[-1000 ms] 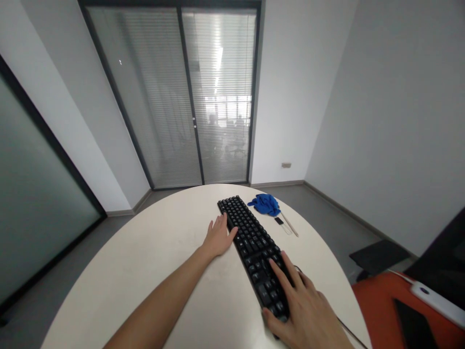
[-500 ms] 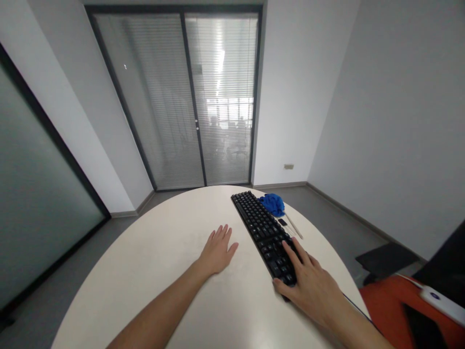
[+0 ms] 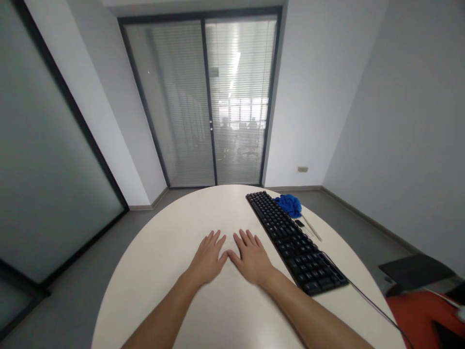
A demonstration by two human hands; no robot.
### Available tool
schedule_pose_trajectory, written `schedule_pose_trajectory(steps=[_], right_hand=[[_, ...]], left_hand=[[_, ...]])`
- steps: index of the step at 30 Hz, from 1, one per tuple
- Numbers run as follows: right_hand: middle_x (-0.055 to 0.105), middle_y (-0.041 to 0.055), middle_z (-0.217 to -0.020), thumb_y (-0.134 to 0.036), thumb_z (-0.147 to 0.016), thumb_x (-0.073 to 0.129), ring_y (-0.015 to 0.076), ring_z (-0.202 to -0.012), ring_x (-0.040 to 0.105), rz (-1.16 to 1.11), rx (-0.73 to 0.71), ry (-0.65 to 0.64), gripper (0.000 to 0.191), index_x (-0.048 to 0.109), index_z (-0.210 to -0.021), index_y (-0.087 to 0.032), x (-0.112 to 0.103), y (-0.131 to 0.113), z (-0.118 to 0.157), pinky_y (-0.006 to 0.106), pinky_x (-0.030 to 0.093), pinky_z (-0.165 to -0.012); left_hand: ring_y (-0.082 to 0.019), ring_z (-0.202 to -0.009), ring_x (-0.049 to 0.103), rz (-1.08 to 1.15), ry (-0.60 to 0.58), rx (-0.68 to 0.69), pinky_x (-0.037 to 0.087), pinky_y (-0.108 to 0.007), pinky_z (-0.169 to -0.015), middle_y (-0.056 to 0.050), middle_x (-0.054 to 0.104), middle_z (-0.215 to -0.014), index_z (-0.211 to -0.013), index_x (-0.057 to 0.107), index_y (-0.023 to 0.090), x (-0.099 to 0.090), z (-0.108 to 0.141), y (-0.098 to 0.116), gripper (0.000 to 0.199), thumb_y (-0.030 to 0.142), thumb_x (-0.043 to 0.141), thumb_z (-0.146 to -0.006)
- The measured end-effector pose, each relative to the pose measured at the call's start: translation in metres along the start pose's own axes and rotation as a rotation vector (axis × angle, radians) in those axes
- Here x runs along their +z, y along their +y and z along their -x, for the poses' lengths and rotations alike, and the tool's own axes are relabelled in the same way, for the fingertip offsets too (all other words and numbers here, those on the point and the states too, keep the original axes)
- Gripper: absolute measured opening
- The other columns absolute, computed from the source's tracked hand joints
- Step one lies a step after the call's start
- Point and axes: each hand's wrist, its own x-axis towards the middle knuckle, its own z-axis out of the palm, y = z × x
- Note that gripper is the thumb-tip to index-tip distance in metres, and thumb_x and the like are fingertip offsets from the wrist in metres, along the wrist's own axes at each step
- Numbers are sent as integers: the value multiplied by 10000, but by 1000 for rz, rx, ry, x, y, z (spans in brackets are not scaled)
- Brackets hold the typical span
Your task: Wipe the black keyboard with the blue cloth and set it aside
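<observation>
My left hand (image 3: 208, 258) lies flat on the white round table (image 3: 160, 271), palm down with its fingers stretched out. Beside it, my right hand (image 3: 251, 257) rests flat in the same way, and the two thumbs meet or nearly meet. Neither hand holds anything. A black keyboard (image 3: 286, 232) lies at a slant just right of my right hand, apart from it, its number pad toward me. From its near end a cable (image 3: 374, 301) runs off the table's right edge.
Beyond the keyboard lie a crumpled blue cloth (image 3: 289, 205), a small black piece (image 3: 300, 223) and a thin pale stick (image 3: 311, 228). An orange seat (image 3: 417, 310) stands at the lower right. Glass doors with blinds (image 3: 238, 111) are behind the table.
My right hand has left the keyboard's near end and moved left to lie flat beside my left hand. My left hand stays flat. The view has shifted somewhat to the left.
</observation>
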Motion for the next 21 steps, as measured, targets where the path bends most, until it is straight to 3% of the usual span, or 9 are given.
schedule_pose_trajectory(steps=[4, 21], right_hand=[[310, 129, -1589, -568, -963, 375, 321, -1480, 224, -15, -44, -23, 670, 401, -1508, -178, 11, 9, 2, 480, 164, -1192], [307, 120, -1590, -540, -963, 397, 324, -1480, 222, -17, -51, -26, 653, 395, -1512, -188, 11, 12, 3, 482, 163, -1193]], left_hand=[[-297, -1489, 214, 18, 0, 5, 203, -485, -1209, -104, 292, -1596, -1486, 413, 191, -3, 1, 0, 576, 484, 367, -992], [-297, -1495, 191, 24, -25, -17, 194, -483, -1213, -100, 272, -1604, -1492, 400, 185, -6, 2, 3, 585, 483, 360, -991]])
